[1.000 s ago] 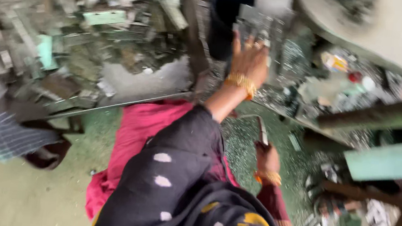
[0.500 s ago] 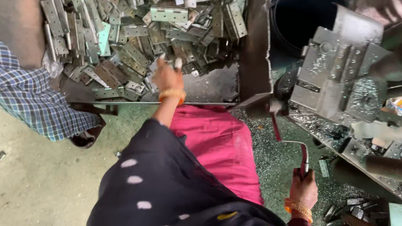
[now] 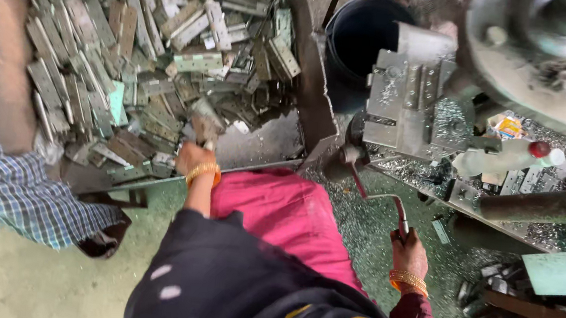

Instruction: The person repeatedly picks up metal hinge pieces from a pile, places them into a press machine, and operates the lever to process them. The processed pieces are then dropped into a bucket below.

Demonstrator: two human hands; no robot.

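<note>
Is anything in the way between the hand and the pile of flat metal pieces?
Nothing visible. The left hand is already at the near edge of the pile of flat grey metal hinge plates, gripping one piece.

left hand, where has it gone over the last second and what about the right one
The left hand has swung from the grey metal press, where it was reaching a second ago, across to the pile of flat grey metal hinge plates, and now closes on one at the pile's near edge. The right hand has stayed low, gripping the bent metal lever handle. The black bucket has not moved.
</note>
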